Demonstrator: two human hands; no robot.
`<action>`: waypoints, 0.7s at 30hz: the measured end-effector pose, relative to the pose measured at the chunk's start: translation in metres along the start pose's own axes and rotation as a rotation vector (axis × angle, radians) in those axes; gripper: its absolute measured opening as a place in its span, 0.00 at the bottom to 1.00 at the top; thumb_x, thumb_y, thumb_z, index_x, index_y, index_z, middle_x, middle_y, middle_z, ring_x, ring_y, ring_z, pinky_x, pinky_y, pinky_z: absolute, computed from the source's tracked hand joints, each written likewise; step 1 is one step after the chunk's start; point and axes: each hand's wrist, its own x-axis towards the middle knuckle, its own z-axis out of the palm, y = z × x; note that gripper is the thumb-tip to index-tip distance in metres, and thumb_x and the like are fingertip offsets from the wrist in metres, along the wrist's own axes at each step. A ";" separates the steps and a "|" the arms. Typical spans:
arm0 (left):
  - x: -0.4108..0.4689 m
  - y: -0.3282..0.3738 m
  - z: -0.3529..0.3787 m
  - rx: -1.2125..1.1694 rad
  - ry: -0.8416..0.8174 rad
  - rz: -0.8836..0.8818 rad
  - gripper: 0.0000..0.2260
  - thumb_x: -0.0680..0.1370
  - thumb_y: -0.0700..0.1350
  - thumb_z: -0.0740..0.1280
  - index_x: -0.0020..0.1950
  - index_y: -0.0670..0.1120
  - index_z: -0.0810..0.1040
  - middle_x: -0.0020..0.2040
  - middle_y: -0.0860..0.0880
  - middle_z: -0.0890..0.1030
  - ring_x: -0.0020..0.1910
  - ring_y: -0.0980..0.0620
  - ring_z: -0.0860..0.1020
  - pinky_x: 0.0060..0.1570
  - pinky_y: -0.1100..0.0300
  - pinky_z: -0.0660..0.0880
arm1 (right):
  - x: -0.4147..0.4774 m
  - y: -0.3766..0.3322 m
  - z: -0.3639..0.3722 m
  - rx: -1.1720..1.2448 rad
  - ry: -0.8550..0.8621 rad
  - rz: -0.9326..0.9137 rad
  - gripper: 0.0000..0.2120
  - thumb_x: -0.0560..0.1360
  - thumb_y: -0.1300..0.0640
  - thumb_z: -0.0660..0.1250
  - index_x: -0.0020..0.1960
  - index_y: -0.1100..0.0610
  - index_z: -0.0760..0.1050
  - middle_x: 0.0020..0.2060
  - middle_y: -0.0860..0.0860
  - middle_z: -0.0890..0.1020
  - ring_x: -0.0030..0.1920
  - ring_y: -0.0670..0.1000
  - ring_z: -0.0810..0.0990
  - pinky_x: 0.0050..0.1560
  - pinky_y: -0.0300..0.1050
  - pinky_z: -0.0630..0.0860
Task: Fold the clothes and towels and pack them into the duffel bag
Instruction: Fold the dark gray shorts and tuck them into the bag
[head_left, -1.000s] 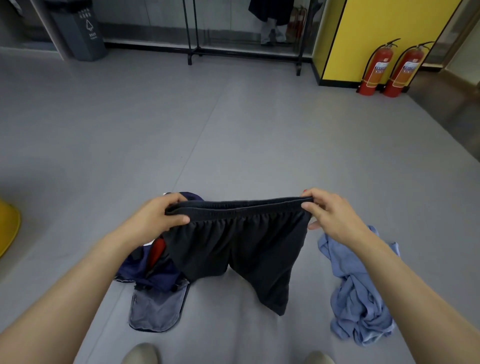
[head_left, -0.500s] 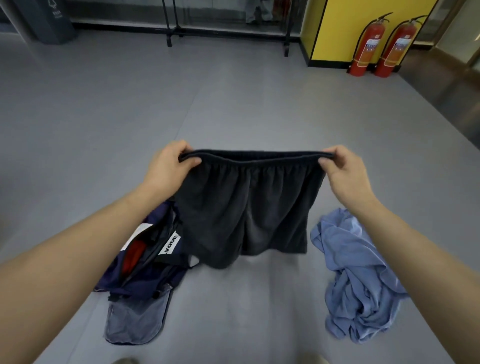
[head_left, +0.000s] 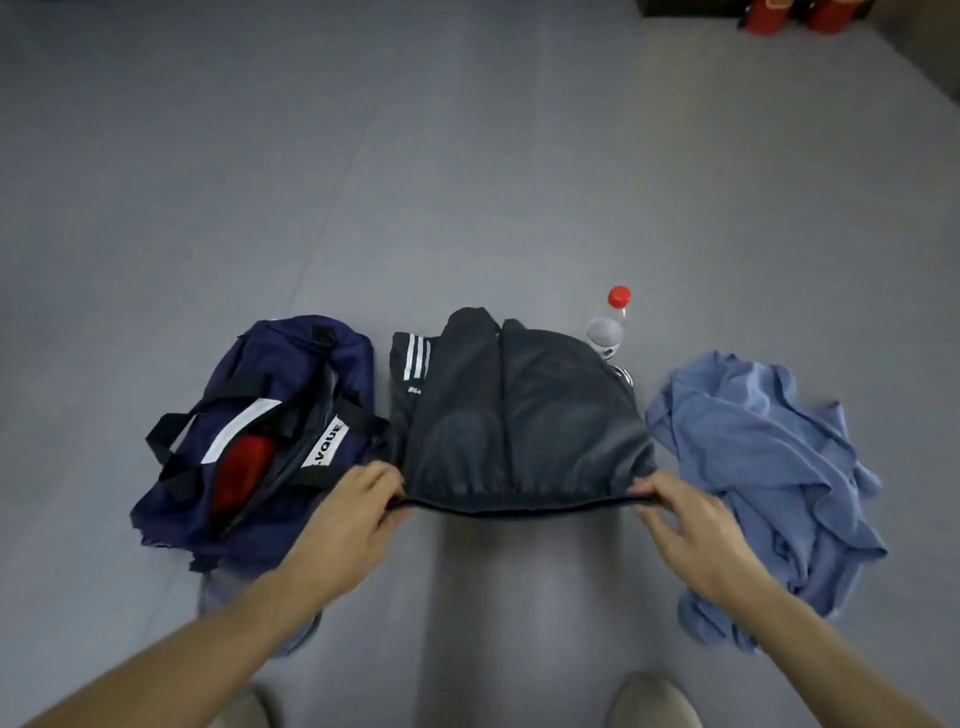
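The dark shorts (head_left: 524, 431) lie spread on the floor (head_left: 467, 182) just beside the open duffel bag (head_left: 270, 431), on top of a black striped garment (head_left: 413, 364). The left hand (head_left: 353, 514) pinches the waistband end nearest the bag and the right hand (head_left: 685, 525) pinches the far end, so each grip is closed on cloth and the band runs taut. To me this is the flattening step before a fold. Next the shorts want halving, leg over leg, then lifting into the bag, where something red (head_left: 239, 473) sits. A crumpled blue shirt (head_left: 769, 467) waits beyond the shorts, farther from the bag.
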 end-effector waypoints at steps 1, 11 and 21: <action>-0.011 -0.008 0.027 0.028 -0.043 -0.023 0.07 0.76 0.49 0.70 0.48 0.50 0.74 0.54 0.55 0.74 0.49 0.51 0.75 0.51 0.58 0.73 | -0.007 0.016 0.022 -0.005 -0.046 0.032 0.07 0.77 0.58 0.68 0.51 0.46 0.76 0.46 0.40 0.82 0.48 0.45 0.82 0.47 0.47 0.76; -0.086 -0.032 0.169 0.259 -0.537 -0.117 0.22 0.58 0.63 0.78 0.46 0.54 0.85 0.58 0.51 0.82 0.56 0.47 0.84 0.47 0.54 0.83 | -0.088 0.112 0.166 -0.292 -0.456 0.011 0.25 0.49 0.49 0.83 0.44 0.49 0.83 0.57 0.49 0.84 0.50 0.49 0.86 0.39 0.38 0.81; 0.007 0.049 0.173 0.164 -0.343 0.005 0.14 0.79 0.61 0.58 0.55 0.54 0.74 0.53 0.53 0.74 0.50 0.50 0.75 0.49 0.54 0.75 | 0.051 0.106 0.114 -0.136 -0.052 0.156 0.05 0.79 0.54 0.67 0.54 0.49 0.81 0.52 0.46 0.83 0.49 0.53 0.83 0.47 0.45 0.75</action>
